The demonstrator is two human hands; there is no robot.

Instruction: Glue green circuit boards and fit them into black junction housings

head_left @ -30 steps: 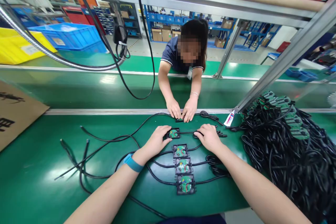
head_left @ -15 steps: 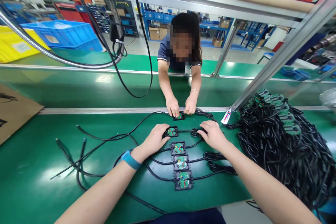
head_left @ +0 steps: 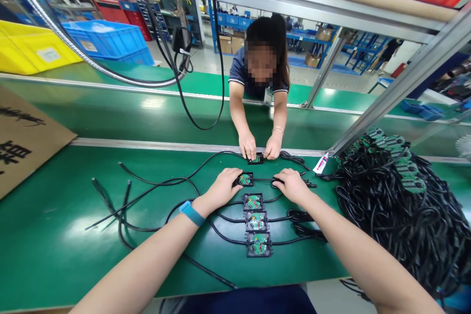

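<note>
Well, It's All Happening at Centre Frame

Look at our left hand [head_left: 222, 188], just left of the middle: its grip is nearly closed, thumb below and fingers above, on the left end of the held case [head_left: 246, 179], a small black open case that lies near the centre of the frame with a green board and coloured wires inside. To its right, our right hand [head_left: 293, 187] bends over a coiled cable [head_left: 310, 185]; the fingers touch it, but the palm hides the rest, so we cannot tell how tightly that grip is closed. A thin black lead [head_left: 263, 179] runs between the two!

Just below, lined up on the green worktop [head_left: 55, 260], we have an upper case [head_left: 253, 202], a middle case [head_left: 256, 221] and a lower case [head_left: 259, 245], boards showing, cables out both sides. And above, at the worktop's far edge, a co-worker's hands [head_left: 248, 145] are on one more, the far case [head_left: 255, 158].

Over to the right, a white tube [head_left: 321, 163] lies beside a big heap of black cables [head_left: 397, 216], green boards along its top. On the left edge we spot a cardboard box [head_left: 29, 142], and in the upper left, a yellow bin [head_left: 35, 49] beside a blue bin [head_left: 108, 41].
</note>
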